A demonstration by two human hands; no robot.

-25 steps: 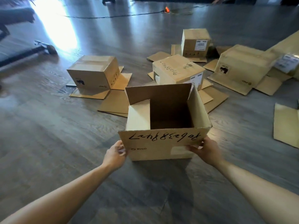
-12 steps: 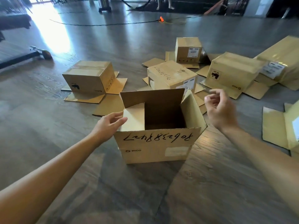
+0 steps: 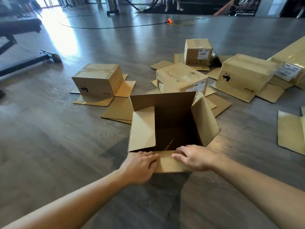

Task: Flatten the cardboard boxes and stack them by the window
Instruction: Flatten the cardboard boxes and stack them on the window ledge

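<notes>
Grey-brown wood-plank floor fills the room, bright window glare washing its far left. A thin black cable snakes across to a small orange cone.

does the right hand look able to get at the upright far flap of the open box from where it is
Probably yes: the right hand rests on the near flap, and only the open box cavity lies between it and the far flap.
</notes>
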